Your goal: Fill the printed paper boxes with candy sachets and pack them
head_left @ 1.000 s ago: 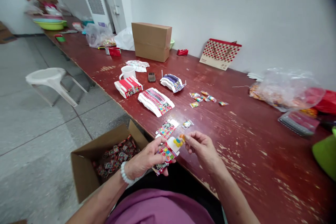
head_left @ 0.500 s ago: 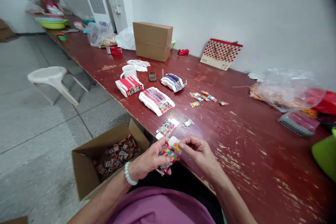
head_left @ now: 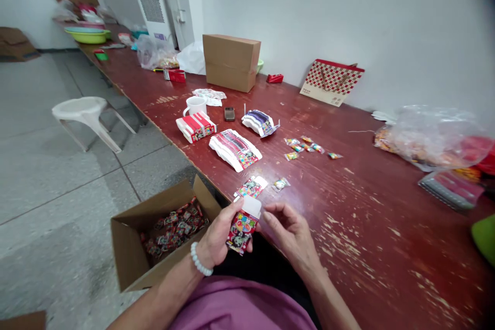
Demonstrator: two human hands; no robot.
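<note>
My left hand grips a small printed candy box, red with colourful pictures. The box stands tilted, its white top flap raised. My right hand is just right of that flap, fingers loosely curled, with a small gap between thumb and forefinger and nothing visible between them. Beyond the held box, a second printed box lies on the table, and a wrapped candy is beside it. Several more wrapped candies are scattered farther back. The inside of the held box is hidden.
An open carton with many small dark red packets stands low at left. On the red table are stacks of flat boxes, a white mug, a brown carton and a plastic bag. A white stool stands left.
The orange-looking candy that my right fingers held at the box's top is out of sight. My right fingers have loosened and drawn slightly off the flap. The box face now shows more fully.
</note>
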